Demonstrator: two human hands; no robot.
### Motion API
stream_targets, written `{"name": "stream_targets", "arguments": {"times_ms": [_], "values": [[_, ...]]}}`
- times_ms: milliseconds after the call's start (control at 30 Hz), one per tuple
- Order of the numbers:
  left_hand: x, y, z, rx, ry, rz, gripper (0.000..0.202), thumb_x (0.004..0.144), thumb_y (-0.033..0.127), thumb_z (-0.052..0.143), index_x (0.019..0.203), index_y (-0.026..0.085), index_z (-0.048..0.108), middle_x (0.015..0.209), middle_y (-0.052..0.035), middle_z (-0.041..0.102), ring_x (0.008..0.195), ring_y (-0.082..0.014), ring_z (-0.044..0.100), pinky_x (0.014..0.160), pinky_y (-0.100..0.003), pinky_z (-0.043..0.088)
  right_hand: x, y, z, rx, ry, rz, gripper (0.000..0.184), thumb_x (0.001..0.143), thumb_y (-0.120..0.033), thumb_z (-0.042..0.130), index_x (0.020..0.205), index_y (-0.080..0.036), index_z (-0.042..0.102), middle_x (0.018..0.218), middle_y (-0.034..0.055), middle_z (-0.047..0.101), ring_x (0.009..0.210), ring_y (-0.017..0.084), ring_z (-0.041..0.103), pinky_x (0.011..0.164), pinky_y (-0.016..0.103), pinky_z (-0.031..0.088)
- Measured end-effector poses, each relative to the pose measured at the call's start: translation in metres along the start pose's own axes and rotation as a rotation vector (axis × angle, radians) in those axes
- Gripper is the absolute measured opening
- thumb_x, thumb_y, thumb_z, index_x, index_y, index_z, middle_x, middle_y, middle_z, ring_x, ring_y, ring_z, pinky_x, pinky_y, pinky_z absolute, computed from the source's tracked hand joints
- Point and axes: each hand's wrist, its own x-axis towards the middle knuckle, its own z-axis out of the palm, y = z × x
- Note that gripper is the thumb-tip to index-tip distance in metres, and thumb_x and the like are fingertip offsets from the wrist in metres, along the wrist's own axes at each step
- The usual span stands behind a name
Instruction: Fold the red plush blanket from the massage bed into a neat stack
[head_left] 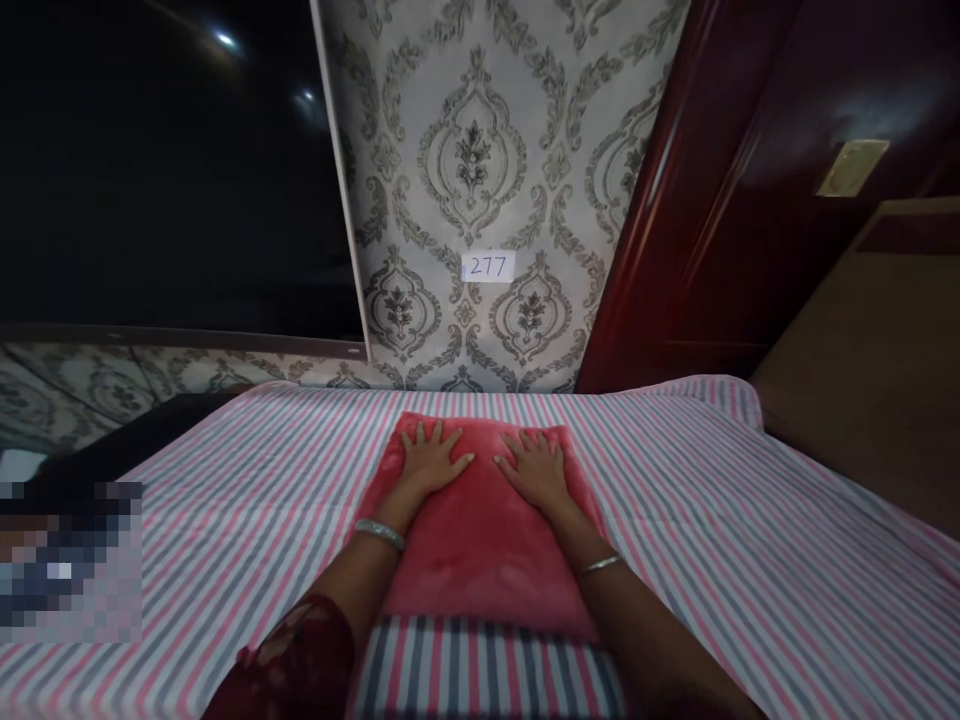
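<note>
A folded red plush cloth [480, 545] lies flat in the middle of a bed covered with a pink, grey and white striped sheet [750, 540]. My left hand [429, 460] rests palm down on the cloth's far left part, fingers spread. My right hand [536, 468] lies palm down on its far right part, fingers spread too. Both hands press flat on the cloth and grip nothing. A bangle sits on each wrist.
A patterned wallpaper wall [480, 180] stands behind the bed with a small label reading 277 [488, 266]. A dark window or screen [165, 170] fills the upper left. A dark red wooden door [750, 200] stands at the right. A blurred patch sits at the lower left.
</note>
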Motion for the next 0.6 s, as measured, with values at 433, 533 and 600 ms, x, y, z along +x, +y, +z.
{"name": "stream_targets", "arguments": {"times_ms": [433,533,600], "values": [[0.0,-0.002,-0.014,-0.047,-0.005,-0.022,0.072,0.092,0.065,0.038,0.154,0.03,0.036,0.165,-0.0102,0.022,0.15,-0.0442,0.013,0.117,-0.069,0.009,-0.002,0.005,-0.006,0.1,0.097,-0.002,0.047,0.098,-0.044,0.046,0.141,-0.027,0.055,0.151,0.0073,0.047,0.142,0.031,0.034,0.116,0.054,0.022],[0.003,-0.026,-0.029,-0.262,0.105,-0.162,0.063,0.09,0.048,0.052,0.148,0.024,0.043,0.164,-0.014,0.024,0.152,-0.039,0.013,0.119,-0.064,0.011,0.001,0.03,-0.014,0.207,0.18,0.116,0.048,0.096,-0.034,0.047,0.14,-0.018,0.055,0.15,0.0123,0.047,0.141,0.03,0.036,0.116,0.047,0.026],[0.005,-0.048,-0.037,-0.519,0.167,-0.315,0.06,0.083,0.036,0.064,0.139,0.018,0.052,0.157,-0.0201,0.037,0.149,-0.0391,0.024,0.118,-0.059,0.02,0.002,0.053,-0.016,0.36,0.199,0.265,0.056,0.093,-0.034,0.049,0.146,-0.013,0.048,0.15,0.0173,0.046,0.14,0.032,0.039,0.114,0.047,0.029]]}}
